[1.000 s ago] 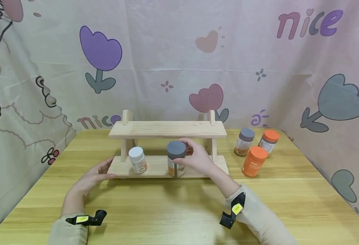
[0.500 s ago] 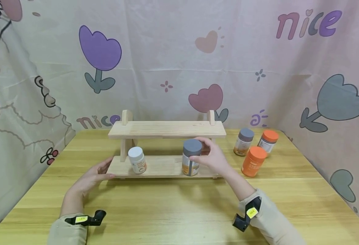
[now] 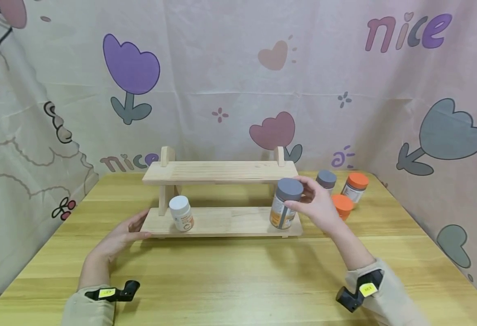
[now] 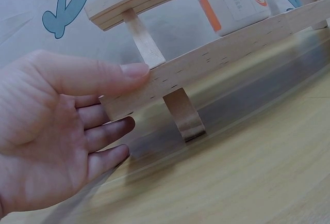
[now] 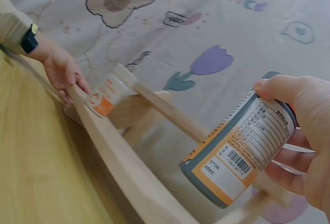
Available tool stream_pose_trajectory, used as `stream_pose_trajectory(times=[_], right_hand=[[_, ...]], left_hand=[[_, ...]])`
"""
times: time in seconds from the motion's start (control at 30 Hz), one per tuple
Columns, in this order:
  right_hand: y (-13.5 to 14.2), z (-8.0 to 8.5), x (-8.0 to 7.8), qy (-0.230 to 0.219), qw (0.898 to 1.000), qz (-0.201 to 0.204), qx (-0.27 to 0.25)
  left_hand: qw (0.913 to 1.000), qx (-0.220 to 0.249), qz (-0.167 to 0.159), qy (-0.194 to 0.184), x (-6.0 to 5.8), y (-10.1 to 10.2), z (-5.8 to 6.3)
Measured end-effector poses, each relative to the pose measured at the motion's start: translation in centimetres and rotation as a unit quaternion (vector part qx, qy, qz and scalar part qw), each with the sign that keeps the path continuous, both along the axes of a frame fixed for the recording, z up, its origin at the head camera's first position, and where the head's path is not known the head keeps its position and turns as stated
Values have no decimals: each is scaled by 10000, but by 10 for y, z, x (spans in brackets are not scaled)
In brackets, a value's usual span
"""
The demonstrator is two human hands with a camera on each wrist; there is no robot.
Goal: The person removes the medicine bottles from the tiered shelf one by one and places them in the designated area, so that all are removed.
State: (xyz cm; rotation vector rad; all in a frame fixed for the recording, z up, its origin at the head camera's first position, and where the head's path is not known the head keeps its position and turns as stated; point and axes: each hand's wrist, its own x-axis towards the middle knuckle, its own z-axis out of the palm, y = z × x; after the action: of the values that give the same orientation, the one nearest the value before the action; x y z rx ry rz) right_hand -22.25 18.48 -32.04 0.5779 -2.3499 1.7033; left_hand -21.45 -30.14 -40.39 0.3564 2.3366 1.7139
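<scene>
My right hand grips a grey-lidded supplement bottle, thumb on the near side and fingers round the back. The bottle tilts slightly over the right end of the light wooden two-tier rack; in the right wrist view its barcode label faces the camera. At the rack's left end my left hand holds the lower board, its thumb on the board's edge and the other fingers lower down. A small white bottle stands on the left of that lower board.
Right of the rack, partly behind my right hand, are another grey-lidded bottle, an orange-lidded bottle and an all-orange one. The upper board overhangs the back of the lower one. Behind the table hangs a printed cloth.
My right hand has carried the grey-lidded bottle rightward along the lower board, from near its middle to its right end, lifting it a little. My left hand has stayed at the rack's left end.
</scene>
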Motion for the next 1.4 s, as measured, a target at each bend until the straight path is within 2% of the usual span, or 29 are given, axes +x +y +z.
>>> stream_pose_trajectory(times=[0.27, 0.5, 0.83, 1.07, 1.23, 1.4], right_hand=[[34, 16, 8, 238, 9979, -527, 307], [66, 28, 11, 331, 9917, -1093, 583], [108, 37, 7, 280, 9824, -1738, 628], [135, 34, 4, 165, 9724, -2245, 610], [147, 27, 4, -179, 9610, -2623, 853], [157, 16, 5, -502, 9530, -2811, 1015]], left_hand=[[10000, 20, 23, -30, 1, -1, 0], [10000, 47, -3, 32, 1, -1, -1], [9999, 4, -10, 115, 0, -2, -4], [10000, -22, 1, 95, 0, -1, -4], [9999, 41, -33, 124, 0, -1, -3], [9998, 93, -37, 142, 1, 0, -2]])
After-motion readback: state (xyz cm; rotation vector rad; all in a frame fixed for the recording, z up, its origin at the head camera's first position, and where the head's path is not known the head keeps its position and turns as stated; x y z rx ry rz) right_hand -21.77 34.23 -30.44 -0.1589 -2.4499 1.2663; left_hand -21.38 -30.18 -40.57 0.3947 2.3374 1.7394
